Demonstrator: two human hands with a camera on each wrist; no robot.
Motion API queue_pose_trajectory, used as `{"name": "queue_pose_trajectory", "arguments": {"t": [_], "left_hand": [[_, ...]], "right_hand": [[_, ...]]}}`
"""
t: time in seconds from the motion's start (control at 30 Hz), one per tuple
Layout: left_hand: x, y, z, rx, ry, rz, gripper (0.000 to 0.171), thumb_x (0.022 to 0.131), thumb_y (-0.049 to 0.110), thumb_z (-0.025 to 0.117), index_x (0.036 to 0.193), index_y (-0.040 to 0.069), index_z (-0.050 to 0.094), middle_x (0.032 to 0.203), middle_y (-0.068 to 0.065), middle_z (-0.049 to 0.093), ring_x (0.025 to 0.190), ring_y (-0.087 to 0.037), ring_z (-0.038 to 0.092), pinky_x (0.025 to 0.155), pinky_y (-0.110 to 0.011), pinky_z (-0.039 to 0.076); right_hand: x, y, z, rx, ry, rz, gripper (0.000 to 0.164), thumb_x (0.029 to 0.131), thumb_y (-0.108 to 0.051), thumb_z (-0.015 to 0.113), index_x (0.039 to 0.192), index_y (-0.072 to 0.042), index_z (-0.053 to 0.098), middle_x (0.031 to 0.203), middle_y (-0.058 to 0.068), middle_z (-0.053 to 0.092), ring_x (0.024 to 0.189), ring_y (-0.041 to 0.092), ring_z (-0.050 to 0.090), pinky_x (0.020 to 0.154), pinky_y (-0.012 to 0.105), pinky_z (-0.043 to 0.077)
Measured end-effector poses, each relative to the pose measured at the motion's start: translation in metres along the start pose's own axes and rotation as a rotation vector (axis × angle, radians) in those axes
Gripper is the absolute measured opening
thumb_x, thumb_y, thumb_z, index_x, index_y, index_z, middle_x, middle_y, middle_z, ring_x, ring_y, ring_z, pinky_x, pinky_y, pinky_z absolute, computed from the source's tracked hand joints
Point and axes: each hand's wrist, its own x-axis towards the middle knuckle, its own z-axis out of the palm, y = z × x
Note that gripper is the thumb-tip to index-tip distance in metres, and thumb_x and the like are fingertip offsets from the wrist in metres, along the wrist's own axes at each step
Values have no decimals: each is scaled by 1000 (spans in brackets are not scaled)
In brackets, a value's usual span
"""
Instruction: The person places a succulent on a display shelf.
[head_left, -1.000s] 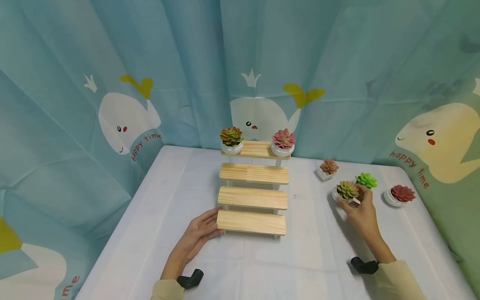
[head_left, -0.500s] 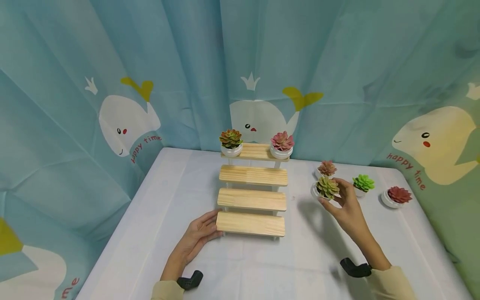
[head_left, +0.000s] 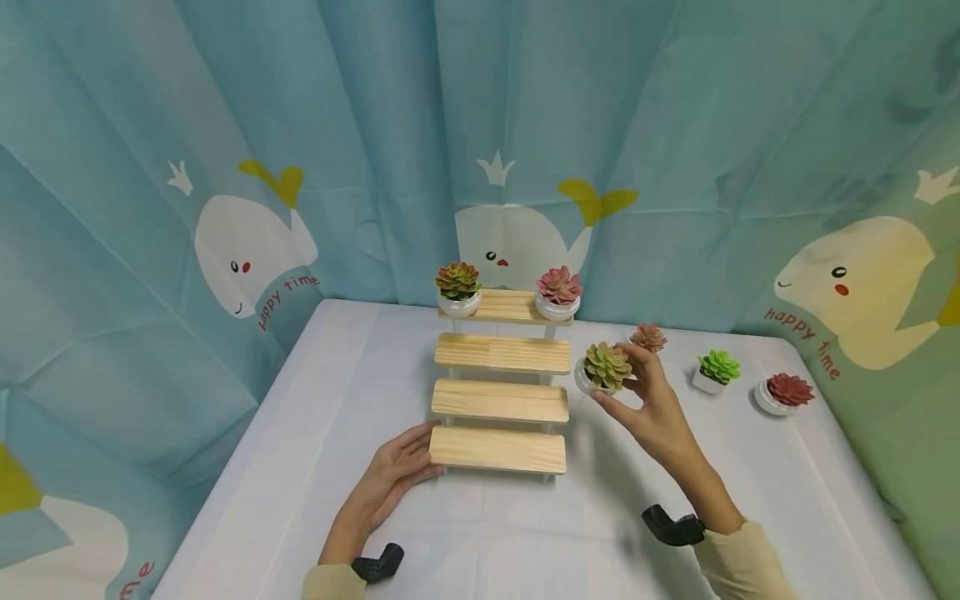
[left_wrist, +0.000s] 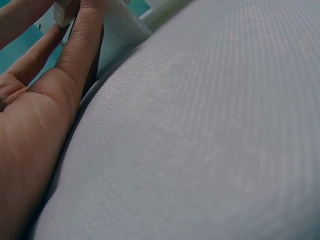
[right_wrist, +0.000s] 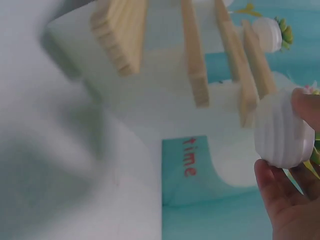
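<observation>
My right hand [head_left: 651, 408] holds a small potted succulent [head_left: 606, 367] by its round white pot, thumb on one side and fingers on the other. The plant has yellow-green leaves and hangs in the air just right of the second-highest board; its ribbed pot [right_wrist: 282, 131] shows close up in the right wrist view. A stepped wooden display stand [head_left: 498, 450] with white supports stands mid-table. My left hand [head_left: 396, 473] holds the left end of its lowest board, with the board's end [left_wrist: 65, 12] between the fingers in the left wrist view.
On the top board stand a green-orange succulent [head_left: 458, 288] at left and a pink one [head_left: 558, 293] at right. At the table's right are a dusty-pink succulent [head_left: 648, 337], partly behind my right hand, a bright green one [head_left: 717, 371] and a dark red one [head_left: 783, 392]. A whale-print curtain [head_left: 375, 125] hangs behind.
My right hand has carried the yellow-green succulent up and left, from beside the bright green one towards the stand. The left hand keeps its place on the lowest board.
</observation>
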Motion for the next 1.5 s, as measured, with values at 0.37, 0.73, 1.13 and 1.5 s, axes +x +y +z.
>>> {"name": "queue_pose_trajectory", "arguments": {"t": [0.37, 0.73, 1.13, 1.5], "left_hand": [[0, 1, 1, 1, -3, -8, 74, 103, 8, 62, 163, -4, 21, 171, -27, 21, 140, -17, 54, 109, -31, 56], [1, 3, 1, -2, 12, -15, 74, 103, 7, 62, 163, -4, 21, 170, -28, 22, 137, -17, 56, 109, -31, 56], [0, 3, 1, 8, -3, -12, 72, 104, 7, 60, 163, -4, 21, 170, -28, 22, 137, -15, 56, 108, -31, 56], [-1, 3, 2, 1, 11, -23, 72, 103, 7, 61, 163, -3, 22, 170, -28, 23, 137, -15, 55, 109, -32, 56]], "right_hand": [[12, -14, 15, 19, -8, -27, 77, 90, 2, 78, 153, -1, 34, 153, 21, 48, 131, -16, 42, 103, 1, 43], [23, -29, 34, 89, -7, -75, 75, 88, 5, 79, 151, 0, 39, 148, 19, 50, 127, -8, 49, 102, 4, 46], [33, -48, 64, 93, -55, -39, 77, 89, -4, 81, 153, -7, 38, 146, 15, 57, 127, 29, 61, 100, 25, 57], [45, -64, 94, 155, -13, -6, 73, 89, -9, 83, 150, -10, 43, 141, 13, 59, 129, 31, 62, 104, 44, 58]]}}
